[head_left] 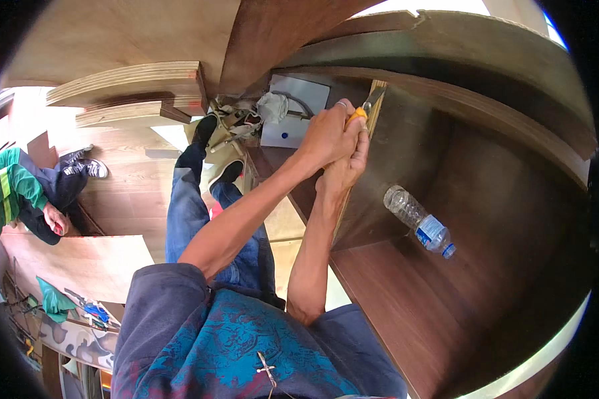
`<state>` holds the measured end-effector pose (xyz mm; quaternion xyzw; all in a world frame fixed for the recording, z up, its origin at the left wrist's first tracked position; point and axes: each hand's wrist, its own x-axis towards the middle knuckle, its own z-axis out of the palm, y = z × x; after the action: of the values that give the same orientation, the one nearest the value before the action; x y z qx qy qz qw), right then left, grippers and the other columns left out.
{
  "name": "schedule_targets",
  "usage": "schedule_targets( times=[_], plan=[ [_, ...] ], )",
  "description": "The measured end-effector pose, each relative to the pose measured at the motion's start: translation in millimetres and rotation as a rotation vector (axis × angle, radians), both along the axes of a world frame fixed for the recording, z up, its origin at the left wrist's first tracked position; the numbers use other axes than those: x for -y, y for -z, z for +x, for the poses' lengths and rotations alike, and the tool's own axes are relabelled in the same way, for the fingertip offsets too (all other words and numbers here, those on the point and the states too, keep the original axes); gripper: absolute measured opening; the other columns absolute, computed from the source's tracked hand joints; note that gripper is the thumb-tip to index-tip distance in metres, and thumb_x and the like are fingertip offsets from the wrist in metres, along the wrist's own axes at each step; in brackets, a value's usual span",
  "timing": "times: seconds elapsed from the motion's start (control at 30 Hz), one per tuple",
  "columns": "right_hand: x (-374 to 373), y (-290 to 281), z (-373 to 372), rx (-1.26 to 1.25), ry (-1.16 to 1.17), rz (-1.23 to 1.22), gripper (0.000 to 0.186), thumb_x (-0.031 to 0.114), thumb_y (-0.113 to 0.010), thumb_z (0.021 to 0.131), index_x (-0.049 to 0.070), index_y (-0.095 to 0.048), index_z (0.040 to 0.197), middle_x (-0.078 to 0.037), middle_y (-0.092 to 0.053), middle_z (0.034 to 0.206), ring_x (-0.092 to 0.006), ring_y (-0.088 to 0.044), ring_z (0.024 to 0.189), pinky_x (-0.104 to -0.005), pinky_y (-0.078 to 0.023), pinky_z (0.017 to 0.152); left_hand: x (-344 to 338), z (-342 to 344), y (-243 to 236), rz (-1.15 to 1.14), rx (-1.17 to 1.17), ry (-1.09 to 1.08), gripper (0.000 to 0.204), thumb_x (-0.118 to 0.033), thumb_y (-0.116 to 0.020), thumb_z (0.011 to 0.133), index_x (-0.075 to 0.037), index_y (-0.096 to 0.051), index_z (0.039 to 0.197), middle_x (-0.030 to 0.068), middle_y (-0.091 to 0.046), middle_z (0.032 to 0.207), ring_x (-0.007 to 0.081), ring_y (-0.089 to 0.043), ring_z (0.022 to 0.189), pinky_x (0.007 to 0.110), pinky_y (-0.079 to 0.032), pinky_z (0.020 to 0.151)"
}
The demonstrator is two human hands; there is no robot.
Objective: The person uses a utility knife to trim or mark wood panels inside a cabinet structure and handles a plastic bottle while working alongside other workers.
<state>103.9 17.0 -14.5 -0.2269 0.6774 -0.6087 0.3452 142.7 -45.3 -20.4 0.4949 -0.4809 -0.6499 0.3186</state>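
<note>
A yellow-handled bladed tool (pixel 358 114) lies along the light edge of an upright plywood panel (pixel 377 106) in the dark wooden cabinet, its metal blade pointing away from me near the top. My left hand (pixel 328 136) is closed round the handle. My right hand (pixel 348 161) is closed just below it, thumb and fingers at the handle and beside the panel edge; its grip is partly hidden. A plastic water bottle (pixel 412 214) with a blue cap lies inside the cabinet to the right.
A co-worker in green (pixel 6 193) is low on the floor at left. Curved plywood pieces (pixel 130 86) are stacked upper left. A white board (pixel 293 133) and cluttered items (pixel 236 123) lie near my feet. Tools (pixel 86 306) and a plywood sheet (pixel 73 259) are lower left.
</note>
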Motion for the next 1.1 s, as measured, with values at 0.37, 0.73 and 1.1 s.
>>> schedule_targets(
  times=[0.37, 0.73, 1.1],
  plan=[
    [6, -20, 7, 0.058, 0.026, 0.045, 0.043, 0.027, -0.058, 0.101, 0.004, -0.050, 0.136, -0.010, -0.062, 0.122, -0.0147, -0.064, 0.103, -0.0277, -0.055, 0.085, 9, 10, -19, -0.062, 0.040, 0.006, 0.029, -0.027, -0.062, 0.090, 0.002, -0.060, 0.090, 0.0235, -0.064, 0.070, 0.0413, -0.066, 0.069, 0.047, -0.050, 0.062],
    [13, -16, 12, 0.003, 0.062, 0.046, 0.042, 0.025, -0.059, 0.100, 0.003, -0.051, 0.135, -0.008, -0.063, 0.119, -0.0151, -0.064, 0.101, -0.0270, -0.055, 0.083, 15, 12, -14, -0.061, 0.016, 0.054, 0.030, -0.028, -0.061, 0.091, 0.003, -0.061, 0.090, 0.0240, -0.065, 0.071, 0.0413, -0.067, 0.070, 0.047, -0.050, 0.063],
    [25, -31, 25, -0.029, 0.121, 0.145, 0.041, 0.025, -0.057, 0.101, 0.002, -0.050, 0.135, -0.008, -0.063, 0.118, -0.0150, -0.062, 0.104, -0.0263, -0.053, 0.083, 21, 17, -14, -0.084, 0.032, 0.087, 0.030, -0.026, -0.060, 0.091, 0.004, -0.061, 0.092, 0.0243, -0.065, 0.073, 0.0417, -0.067, 0.072, 0.048, -0.050, 0.067]
  ],
)
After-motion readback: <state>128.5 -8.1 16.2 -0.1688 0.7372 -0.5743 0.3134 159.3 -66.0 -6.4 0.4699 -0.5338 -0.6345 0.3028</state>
